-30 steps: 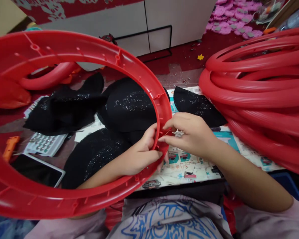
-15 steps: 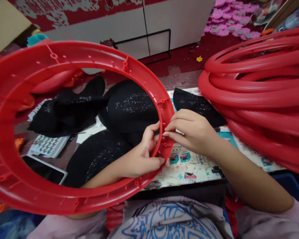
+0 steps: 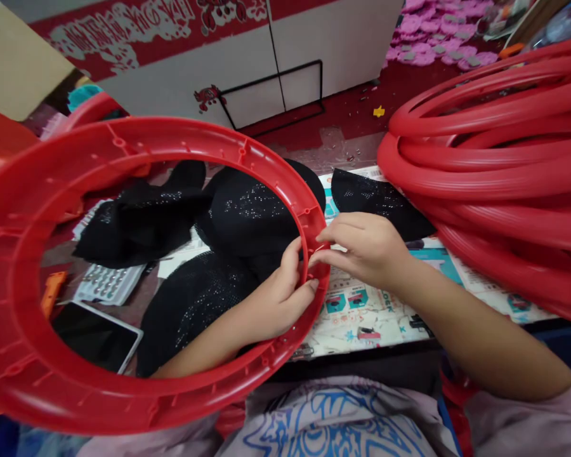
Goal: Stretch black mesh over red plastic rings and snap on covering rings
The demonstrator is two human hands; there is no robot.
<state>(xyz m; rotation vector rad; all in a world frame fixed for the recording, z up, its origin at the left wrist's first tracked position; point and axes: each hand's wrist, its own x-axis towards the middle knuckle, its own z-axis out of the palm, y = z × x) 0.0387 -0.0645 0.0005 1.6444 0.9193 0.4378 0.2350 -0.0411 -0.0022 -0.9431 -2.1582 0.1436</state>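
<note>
A large red plastic ring [image 3: 171, 134] is tilted up with its hollow, ribbed underside facing me. My left hand [image 3: 276, 301] passes through its opening and grips the right side of the rim, thumb over the outer part and fingers partly hidden behind the inner wall. On that same stretch of rim, my right hand [image 3: 366, 251] pinches thumb and forefinger together in the channel among small pegs. Whatever lies between those fingertips is too small to make out. Black pieces with glittering dots [image 3: 247, 203] lie behind the ring, and another black piece [image 3: 380, 203] rests beyond my right hand.
Smooth red rings [image 3: 495, 181] are piled at the right. Through the ring's opening show a calculator [image 3: 108, 284] and a dark-screened device [image 3: 92, 333]. A black wire frame [image 3: 271, 79] stands farther back, near a small yellow piece [image 3: 379, 112] and heaped pink pieces [image 3: 428, 38].
The ring's upper edge has dropped lower in view and the ring looks flatter. My left thumb has shifted up along the rim; my right fingertips have dipped into the channel.
</note>
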